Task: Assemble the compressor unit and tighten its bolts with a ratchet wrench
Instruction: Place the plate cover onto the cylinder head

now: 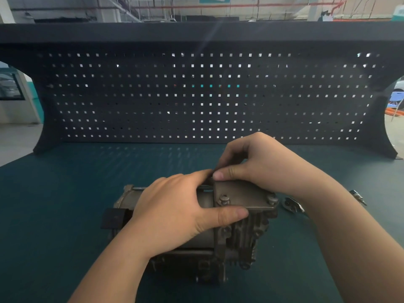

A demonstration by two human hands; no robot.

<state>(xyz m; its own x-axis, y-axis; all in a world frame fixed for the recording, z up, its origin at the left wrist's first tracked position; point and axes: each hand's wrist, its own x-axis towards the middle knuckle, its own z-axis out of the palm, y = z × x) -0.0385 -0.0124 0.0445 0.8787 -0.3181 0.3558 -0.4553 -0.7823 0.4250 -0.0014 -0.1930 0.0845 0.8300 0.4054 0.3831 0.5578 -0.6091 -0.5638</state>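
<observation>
The compressor (218,232) lies mid-bench; it looks heavy, rigid cast metal; your left hand (175,213) wraps its barrel; your right hand (260,165) pinches something at its far edge; hold the barrel, not the fins.

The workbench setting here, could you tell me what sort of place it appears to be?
Most likely a workshop or factory floor. A dark pegboard backs a green bench mat, exposed pipes run overhead, and both hands work on a metal compressor unit.

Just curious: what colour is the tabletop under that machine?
Dark teal green tabletop, best seen in the head view.
</observation>
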